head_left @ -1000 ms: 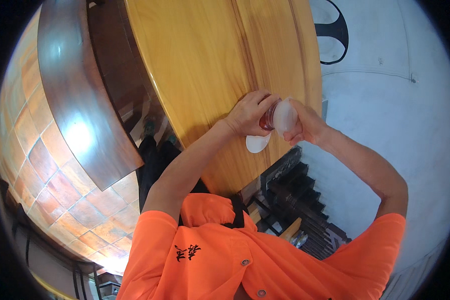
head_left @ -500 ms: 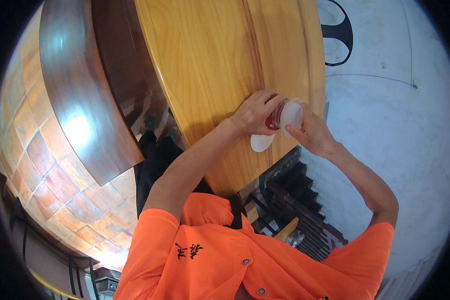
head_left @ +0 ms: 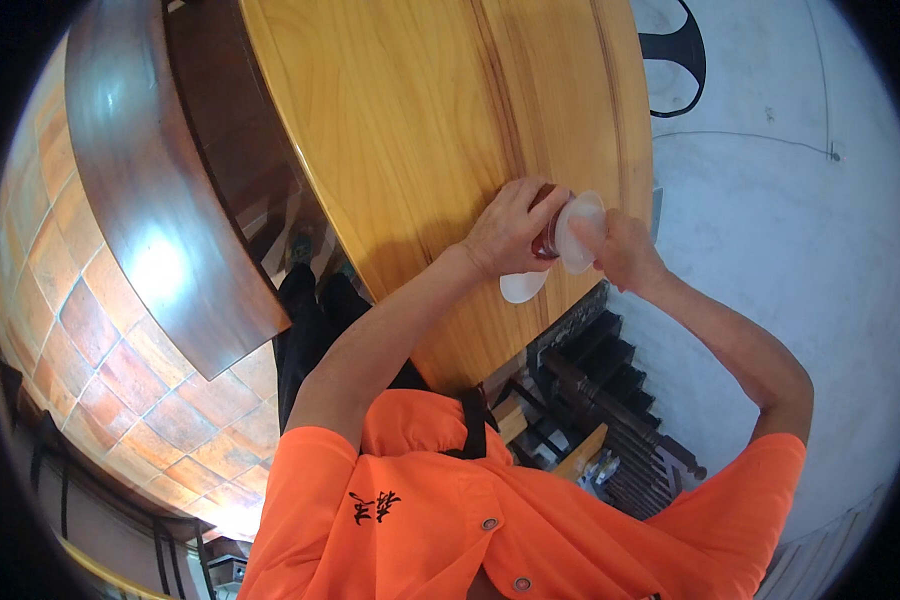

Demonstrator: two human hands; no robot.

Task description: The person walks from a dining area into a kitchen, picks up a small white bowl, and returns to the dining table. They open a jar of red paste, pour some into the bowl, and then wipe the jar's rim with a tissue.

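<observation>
Translucent plastic cup [head_left: 582, 230] is held up between both hands over the far edge of the wooden surface [head_left: 410, 130], seen tilted on its side with its wide mouth turned toward the camera. In the head view, the left hand [head_left: 510, 232] is closed around a small dark red object [head_left: 547, 243] that is pressed against the cup's rim; what that object is cannot be told, since most of it is hidden by the fingers [head_left: 545, 198]. The right hand [head_left: 620, 250] is wrapped around the cup from the other side, its fingers curled shut on the cup wall. Both hands are touching at the cup. Just below the left hand, a white rounded piece [head_left: 523, 286], lid-like in shape, is seen lying on the surface near its edge. The surface is of pale golden wood with darker grain lines running along it, and it curves strongly with the lens. An orange shirt [head_left: 490, 510] with buttons is seen at the lower edge, with both bare forearms rising from it. Beside the surface on the left, a dark glossy wooden bench [head_left: 150, 210] is seen above a floor of reddish tiles [head_left: 100, 370]. On the right, a grey concrete floor [head_left: 800, 220] is spread out, and dark slatted furniture [head_left: 600, 390] is set below the surface's edge
</observation>
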